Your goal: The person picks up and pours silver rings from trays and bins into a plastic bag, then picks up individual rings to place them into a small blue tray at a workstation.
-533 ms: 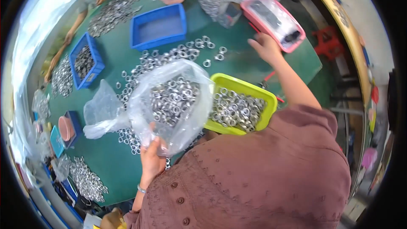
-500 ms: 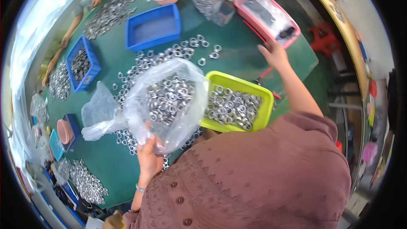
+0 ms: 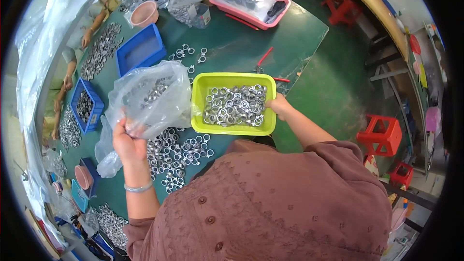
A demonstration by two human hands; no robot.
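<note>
My left hand [image 3: 129, 141] is closed on the near edge of a clear plastic bag [image 3: 166, 108], and a silver bangle circles that wrist. Inside the bag's mouth lie many silver metal rings [image 3: 157, 89]. My right hand [image 3: 279, 106] grips the right rim of a yellow-green plastic basket [image 3: 234, 77], its fingers partly hidden by the rim. The basket holds a heap of the same small rings with tabs [image 3: 236, 106]. The bag's right side touches the basket's left side. Loose rings [image 3: 169, 152] lie on the green table just in front of the bag.
A blue tray [image 3: 140, 50] and a blue crate of dark parts [image 3: 86, 101] stand left. A pink tray [image 3: 251, 0] is at the back. Red-handled pliers [image 3: 265, 58] lie by the table's right edge. Other people's hands [image 3: 87, 37] work at far left. Red stools [image 3: 380, 135] stand right.
My right hand has come from beside the pink tray down onto the basket's right rim. The bag's mouth has narrowed, my left hand still holding its edge. The view has shifted right.
</note>
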